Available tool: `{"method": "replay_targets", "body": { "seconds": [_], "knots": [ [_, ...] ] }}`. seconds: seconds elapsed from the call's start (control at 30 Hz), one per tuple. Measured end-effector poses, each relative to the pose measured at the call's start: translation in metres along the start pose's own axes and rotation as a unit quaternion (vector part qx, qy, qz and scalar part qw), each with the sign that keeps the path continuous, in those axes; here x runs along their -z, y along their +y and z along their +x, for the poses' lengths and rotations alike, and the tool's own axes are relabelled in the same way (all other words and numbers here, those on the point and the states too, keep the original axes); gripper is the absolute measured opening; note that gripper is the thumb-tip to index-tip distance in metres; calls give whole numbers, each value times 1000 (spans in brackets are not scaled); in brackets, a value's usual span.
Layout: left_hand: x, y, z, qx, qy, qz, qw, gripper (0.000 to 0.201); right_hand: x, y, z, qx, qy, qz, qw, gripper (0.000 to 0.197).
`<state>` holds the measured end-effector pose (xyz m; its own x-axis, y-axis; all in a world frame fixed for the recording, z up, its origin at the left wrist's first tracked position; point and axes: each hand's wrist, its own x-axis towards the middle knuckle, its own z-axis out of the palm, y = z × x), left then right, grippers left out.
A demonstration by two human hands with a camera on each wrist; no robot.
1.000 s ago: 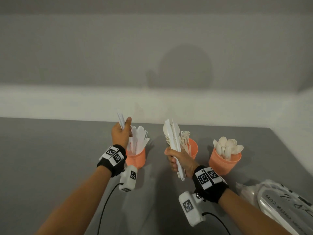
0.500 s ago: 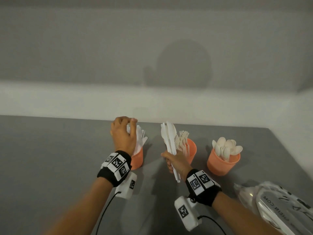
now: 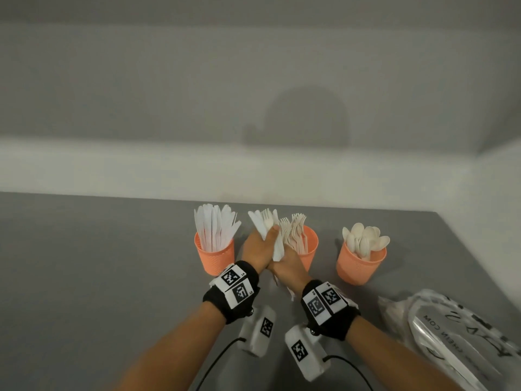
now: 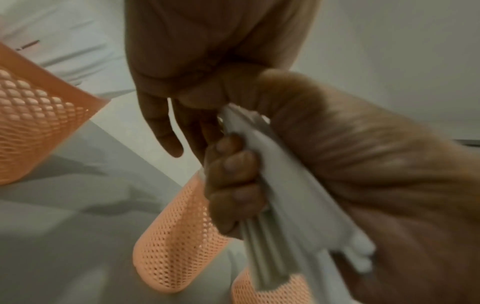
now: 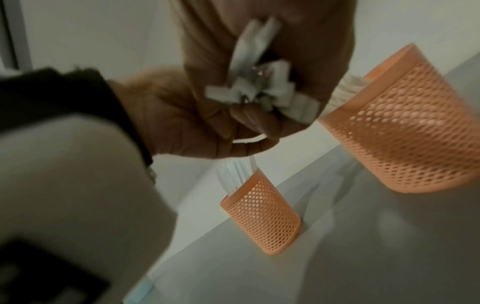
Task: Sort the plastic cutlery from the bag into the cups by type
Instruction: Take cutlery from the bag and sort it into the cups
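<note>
From the head view we see both hands meeting over the grey counter near its far edge: the right hand is closed round the handles of a bundle of white cutlery, and the left hand grips the same bundle higher up, thumb across it. The left wrist view adds what the head view hides: the right fingers curled tight on the ribbed handles, the left fingers hanging straighter behind. The right wrist view shows the butt ends of the handles fanned out of the fist.

Three orange mesh cups stand in a row along the far edge: the knife cup leftmost, the fork cup just behind the hands, the spoon cup toward the right edge. A printed plastic bag lies at the near right, cut off by the frame. Pale walls rise behind a low ledge.

Both wrist views are blurred; we cannot count the pieces held.
</note>
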<state>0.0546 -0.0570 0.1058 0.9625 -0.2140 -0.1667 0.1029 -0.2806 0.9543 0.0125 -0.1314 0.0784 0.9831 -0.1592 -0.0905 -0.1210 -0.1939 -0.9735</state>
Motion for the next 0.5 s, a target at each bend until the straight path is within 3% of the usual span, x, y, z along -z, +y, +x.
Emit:
{"method": "replay_targets", "body": {
  "seconds": [0.1,0.2,0.3,0.43,0.5],
  "knots": [
    [1,-5,0,16,-23,-8,1000,45,15,-6,-7,-25,-60,45,997,29],
    [1,-5,-4,30,-62,-51,996,46,25,-3,-12,-79,-59,110,989,12],
    [-1,-5,-10,58,-105,-116,986,45,30,-3,-16,-82,-47,144,985,8],
    [-3,0,-17,80,-130,-171,973,44,31,1,-16,-84,-38,162,982,26],
    [-5,0,-18,90,-135,-198,967,42,32,2,-17,-80,-33,178,980,26]
  ]
}}
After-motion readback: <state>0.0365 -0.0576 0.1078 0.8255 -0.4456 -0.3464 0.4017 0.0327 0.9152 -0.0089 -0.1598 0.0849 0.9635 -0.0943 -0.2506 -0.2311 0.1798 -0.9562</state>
